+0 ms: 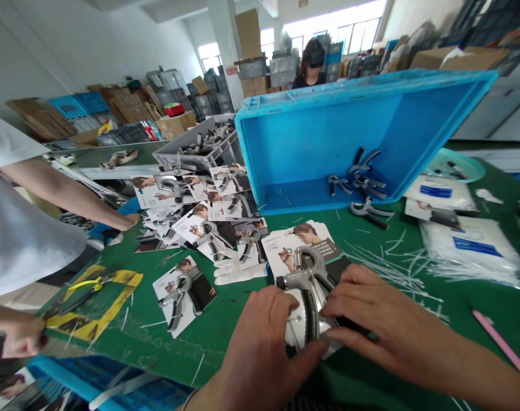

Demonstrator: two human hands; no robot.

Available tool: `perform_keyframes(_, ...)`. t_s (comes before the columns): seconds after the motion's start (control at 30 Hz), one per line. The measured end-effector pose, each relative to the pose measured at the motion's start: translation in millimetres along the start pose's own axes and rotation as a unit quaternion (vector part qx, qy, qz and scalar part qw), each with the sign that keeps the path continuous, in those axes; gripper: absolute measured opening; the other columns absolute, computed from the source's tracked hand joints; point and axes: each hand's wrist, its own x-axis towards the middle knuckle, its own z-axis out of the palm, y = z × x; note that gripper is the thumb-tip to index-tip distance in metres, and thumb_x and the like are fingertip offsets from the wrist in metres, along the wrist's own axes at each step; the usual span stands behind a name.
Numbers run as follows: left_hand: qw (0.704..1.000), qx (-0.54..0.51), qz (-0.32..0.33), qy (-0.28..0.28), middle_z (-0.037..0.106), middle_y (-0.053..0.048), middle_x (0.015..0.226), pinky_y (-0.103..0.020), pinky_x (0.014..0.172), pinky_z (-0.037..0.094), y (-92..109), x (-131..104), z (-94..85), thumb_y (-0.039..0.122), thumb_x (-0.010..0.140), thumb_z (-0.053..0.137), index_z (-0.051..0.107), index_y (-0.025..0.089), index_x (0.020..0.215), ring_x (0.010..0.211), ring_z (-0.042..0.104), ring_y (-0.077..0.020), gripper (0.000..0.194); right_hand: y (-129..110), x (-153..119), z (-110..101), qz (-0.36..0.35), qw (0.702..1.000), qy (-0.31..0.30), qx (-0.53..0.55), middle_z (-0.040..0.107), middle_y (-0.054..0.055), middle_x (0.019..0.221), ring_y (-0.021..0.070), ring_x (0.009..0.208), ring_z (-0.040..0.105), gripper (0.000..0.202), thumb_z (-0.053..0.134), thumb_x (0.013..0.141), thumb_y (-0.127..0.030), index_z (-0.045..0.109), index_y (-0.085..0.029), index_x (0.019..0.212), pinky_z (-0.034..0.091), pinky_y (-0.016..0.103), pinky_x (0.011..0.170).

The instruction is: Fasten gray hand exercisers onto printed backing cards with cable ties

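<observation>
A grey and black hand grip strengthener (306,279) lies on a printed backing card (281,248) right in front of me. My left hand (263,342) is closed around its left side, thumb along the near handle. From the right, my right hand (371,314) grips the other handle and the card's lower edge, its fingertips partly hidden. A thin white cable tie seems to show beside the left fingers. Left of my hands, another grip strengthener (183,295) sits on its own card. A white glove (240,272) lies just beyond.
A blue crate (319,151) on its side holds several grip strengtheners. Carded ones pile up (200,228) at left. Loose cable ties (392,274) and bagged ties (474,245) lie right, near a pink pen (499,342). Pliers (91,288) and another person's arm (71,197) are left.
</observation>
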Motion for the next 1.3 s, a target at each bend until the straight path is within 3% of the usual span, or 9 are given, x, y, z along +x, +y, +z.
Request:
perform_keyframes(0.13, 0.996, -0.078, -0.043, -0.030, 0.061, -0.009, 0.096, -0.039, 0.078, 0.050, -2, 3, -0.3, 0.020, 0.085, 0.060, 0.057, 0.019, 0.100, 0.090, 0.059, -0.0241, 0.016, -1, 2, 10, 0.001, 1.000, -0.003, 0.012, 0.073, 0.003, 0.102, 0.0242, 0.096, 0.059, 0.020, 0.061, 0.094, -0.028, 0.068, -0.030, 0.112, 0.046, 0.040, 0.088)
perform_keyframes(0.3, 0.965, -0.224, -0.133, -0.029, 0.065, -0.004, 0.102, -0.031, 0.083, 0.051, -32, -3, -14.3, 0.025, 0.089, 0.064, 0.063, 0.023, 0.107, 0.090, 0.064, -0.0177, 0.017, 0, 3, 13, 0.011, 1.000, -0.010, 0.001, 0.070, 0.004, 0.108, 0.0243, 0.101, 0.057, 0.024, 0.058, 0.094, -0.022, 0.064, -0.028, 0.117, 0.046, 0.041, 0.089)
perform_keyframes(0.4, 0.945, -0.287, -0.159, -0.003, 0.068, -0.002, 0.086, -0.027, 0.073, 0.052, -44, -6, -13.4, 0.027, 0.090, 0.064, 0.069, 0.022, 0.096, 0.079, 0.066, -0.0159, 0.009, 0, 11, 17, 0.007, 1.000, 0.010, 0.009, 0.070, 0.005, 0.098, 0.0232, 0.093, 0.058, 0.020, 0.052, 0.096, -0.017, 0.067, -0.026, 0.105, 0.047, 0.038, 0.082)
perform_keyframes(0.6, 0.935, -0.326, -0.136, 0.031, 0.073, -0.003, 0.089, -0.028, 0.079, 0.052, -35, 8, 0.1, 0.026, 0.086, 0.070, 0.071, 0.021, 0.090, 0.085, 0.068, -0.0173, 0.006, 3, 17, 27, 0.056, 0.998, 0.041, -0.003, 0.071, 0.005, 0.106, 0.0257, 0.097, 0.059, 0.022, 0.055, 0.097, -0.028, 0.063, -0.028, 0.118, 0.049, 0.040, 0.081)
perform_keyframes(0.73, 0.893, -0.419, -0.163, 0.019, 0.077, -0.003, 0.091, -0.028, 0.076, 0.054, -28, 12, 7.0, 0.029, 0.087, 0.071, 0.067, 0.022, 0.104, 0.082, 0.071, -0.0175, 0.019, 1, 12, 23, 0.060, 0.998, 0.017, 0.008, 0.070, 0.003, 0.103, 0.0238, 0.095, 0.059, 0.017, 0.055, 0.098, -0.030, 0.063, -0.029, 0.113, 0.050, 0.037, 0.078)
perform_keyframes(0.8, 0.883, -0.440, -0.164, 0.013, 0.078, -0.003, 0.091, -0.026, 0.075, 0.054, -26, 11, 9.7, 0.029, 0.087, 0.072, 0.069, 0.022, 0.100, 0.082, 0.071, -0.0170, 0.015, -1, 13, 21, 0.052, 0.998, 0.013, 0.031, 0.069, 0.003, 0.101, 0.0220, 0.094, 0.059, 0.014, 0.055, 0.098, -0.027, 0.063, -0.028, 0.110, 0.050, 0.035, 0.077)
perform_keyframes(0.97, 0.903, -0.416, -0.094, 0.049, 0.075, -0.004, 0.092, -0.027, 0.082, 0.052, -23, 14, 14.5, 0.023, 0.087, 0.071, 0.074, 0.021, 0.089, 0.089, 0.069, -0.0175, 0.005, 1, 23, 22, 0.013, 0.999, 0.043, 0.025, 0.067, 0.003, 0.092, 0.0211, 0.090, 0.057, 0.011, 0.055, 0.099, -0.028, 0.065, -0.024, 0.098, 0.045, 0.037, 0.081)
perform_keyframes(1.07, 0.915, -0.390, -0.049, 0.088, 0.071, -0.003, 0.087, -0.026, 0.079, 0.051, -23, 17, 14.7, 0.020, 0.086, 0.071, 0.074, 0.021, 0.087, 0.086, 0.066, -0.0159, 0.003, 0, 23, 24, 0.032, 0.997, 0.068, 0.029, 0.065, 0.003, 0.090, 0.0203, 0.088, 0.056, 0.011, 0.056, 0.099, -0.028, 0.063, -0.023, 0.092, 0.044, 0.037, 0.081)
perform_keyframes(1.3, 0.922, -0.371, -0.084, 0.074, 0.070, -0.002, 0.083, -0.024, 0.075, 0.049, -23, 19, 9.0, 0.022, 0.087, 0.070, 0.072, 0.020, 0.085, 0.081, 0.064, -0.0147, 0.004, -10, 18, 20, 0.022, 0.996, 0.067, -0.063, 0.065, 0.006, 0.090, 0.0225, 0.084, 0.055, 0.017, 0.046, 0.101, -0.024, 0.062, -0.021, 0.097, 0.044, 0.040, 0.079)
